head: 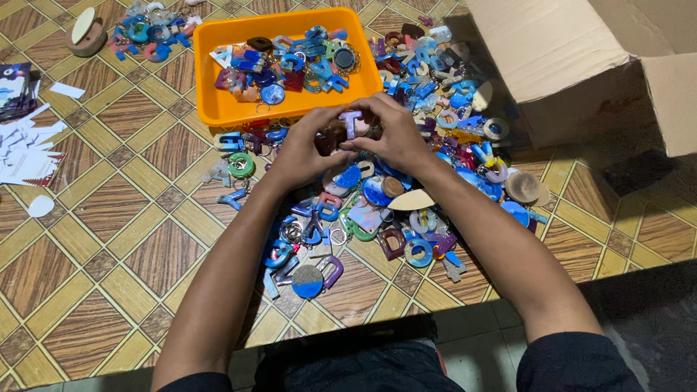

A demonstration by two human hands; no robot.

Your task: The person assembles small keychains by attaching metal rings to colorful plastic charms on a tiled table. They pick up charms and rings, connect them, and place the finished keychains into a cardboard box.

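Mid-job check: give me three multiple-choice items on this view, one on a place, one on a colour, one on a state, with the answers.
1. Where is the orange tray?
A. beyond the hands
B. inside the cardboard box
C. on the person's lap

2. What colour is the letter-shaped piece in the fingers?
A. bright green
B. pale purple
C. black

3. How is the cardboard box?
A. taped shut
B. crushed flat
C. open, flap out

Answers:
1 A, it sits past the left hand and right hand.
2 B, a pale purple T shows between the fingertips.
3 C, a flap hangs out at the right.
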